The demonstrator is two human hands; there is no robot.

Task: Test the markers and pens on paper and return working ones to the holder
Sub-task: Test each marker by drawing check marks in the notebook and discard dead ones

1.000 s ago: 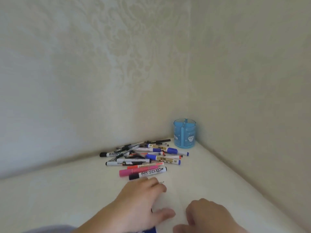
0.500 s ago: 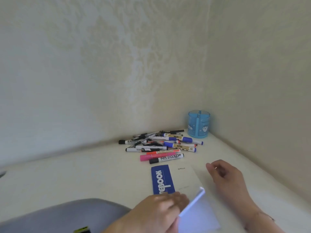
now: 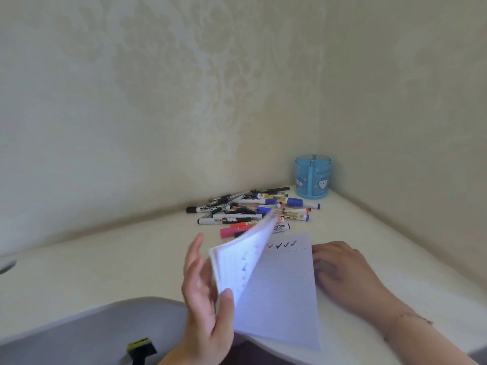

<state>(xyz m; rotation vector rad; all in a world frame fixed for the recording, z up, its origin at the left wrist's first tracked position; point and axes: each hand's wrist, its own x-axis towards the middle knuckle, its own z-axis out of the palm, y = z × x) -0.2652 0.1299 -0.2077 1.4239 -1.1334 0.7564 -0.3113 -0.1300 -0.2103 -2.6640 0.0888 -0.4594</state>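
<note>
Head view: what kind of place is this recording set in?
Likely a home desk in a room corner: patterned wallpaper, a pale tabletop bearing loose markers, a blue pen holder.

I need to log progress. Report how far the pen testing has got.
Done: nothing returned; the blue holder looks empty. A row of tick marks already sits on the open page.
In hand: the left hand flips notebook pages; the right hand presses it flat.
Left: the whole marker pile awaits testing.
</note>
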